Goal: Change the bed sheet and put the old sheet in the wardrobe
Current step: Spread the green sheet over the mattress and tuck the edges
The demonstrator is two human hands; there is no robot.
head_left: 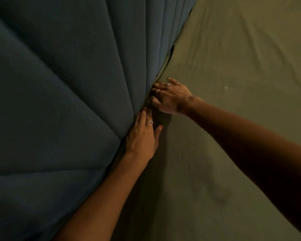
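Olive sheet (233, 58) lies spread over the mattress, both flat-fingered hands, left hand (142, 134) and right hand (169, 97), tucking its edge against the blue padded headboard (59, 75), so I judge stowing remains.

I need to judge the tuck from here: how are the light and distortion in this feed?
Head view: dim and warm-toned; the olive-green bed sheet is brighter at upper right and shadowed near the left hand and right hand; wide-angle bending fans the dark blue padded headboard; the seam where the fingertips press is too dark to read.
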